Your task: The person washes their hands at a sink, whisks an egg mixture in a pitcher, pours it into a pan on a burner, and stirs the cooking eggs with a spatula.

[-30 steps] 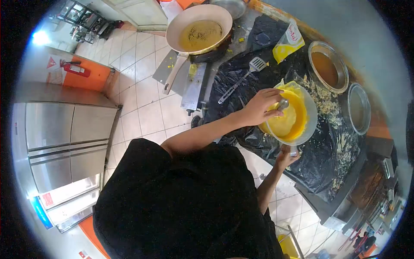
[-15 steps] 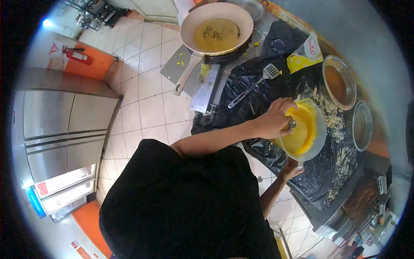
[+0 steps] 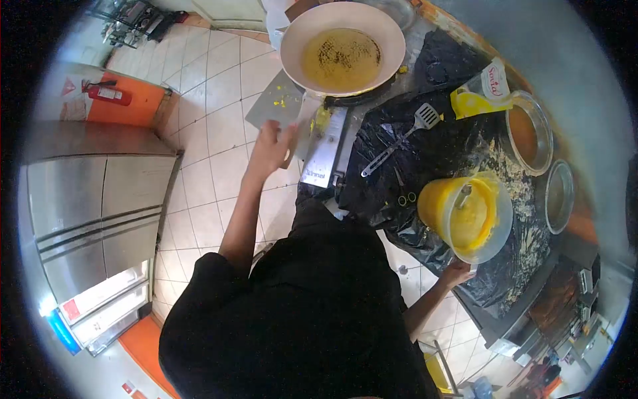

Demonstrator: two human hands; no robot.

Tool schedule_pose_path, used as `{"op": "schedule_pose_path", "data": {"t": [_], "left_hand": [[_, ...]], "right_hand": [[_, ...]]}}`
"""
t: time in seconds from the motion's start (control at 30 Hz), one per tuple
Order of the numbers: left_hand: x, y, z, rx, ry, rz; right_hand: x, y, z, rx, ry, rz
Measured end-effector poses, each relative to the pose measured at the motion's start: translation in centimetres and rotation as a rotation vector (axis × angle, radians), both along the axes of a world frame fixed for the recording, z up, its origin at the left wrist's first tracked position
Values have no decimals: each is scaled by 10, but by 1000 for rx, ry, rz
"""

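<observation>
One pitcher [image 3: 438, 210] of yellow mixture lies at 12 o'clock from the right hand [image 3: 458, 273], which grasps its handle at the near edge of the black sheeting [image 3: 458, 143]. Sheeting extends toward a slotted spatula [image 3: 426, 117] at 11 o'clock from the pitcher. The left hand [image 3: 269, 151] is at the frying pan [image 3: 291, 52] handle; grip cannot be determined. Tiled floor [image 3: 219, 133] spans its 9 o'clock.

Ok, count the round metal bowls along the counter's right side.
2. The bowl with brown contents sits beside the yellow-and-white bag; the second bowl is just below the first in the picture. None there seems hidden.
</observation>
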State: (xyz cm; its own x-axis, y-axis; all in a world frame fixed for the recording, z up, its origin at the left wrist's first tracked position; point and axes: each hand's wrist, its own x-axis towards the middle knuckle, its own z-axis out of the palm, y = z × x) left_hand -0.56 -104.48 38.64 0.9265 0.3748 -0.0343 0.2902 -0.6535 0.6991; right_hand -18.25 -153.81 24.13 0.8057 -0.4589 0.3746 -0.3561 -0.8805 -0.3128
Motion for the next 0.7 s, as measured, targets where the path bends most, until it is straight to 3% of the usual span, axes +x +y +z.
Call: {"op": "schedule_pose_path", "data": {"t": [0.03,0.07,0.13,0.2,0.23,0.27,0.33,0.5,0.7], "left_hand": [[3,9,-9,-437,302,39],[5,10,-16,-446,307,35],[10,7,-30,-1151,412,-81],[8,3,-23,-1179,442,-66],[6,4,-25,-1245,429,-68],[4,3,-26,-1312,416,-69],[2,-1,-24,-1385,418,-79],[1,-6,-18,-1476,407,-76],[3,-9,-39,-1594,448,-48]], "right_hand": [[-2,-5,-1,-109,78,38],[-1,2,7,-121,89,18],[3,15,24,-145,111,-21],[18,38,55,952,-492,-119],[28,56,76,852,-478,-259],[31,64,87,835,-477,-266],[34,73,101,555,-447,-148],[32,80,107,574,-545,-187],[36,91,123,490,-475,-306]]}}
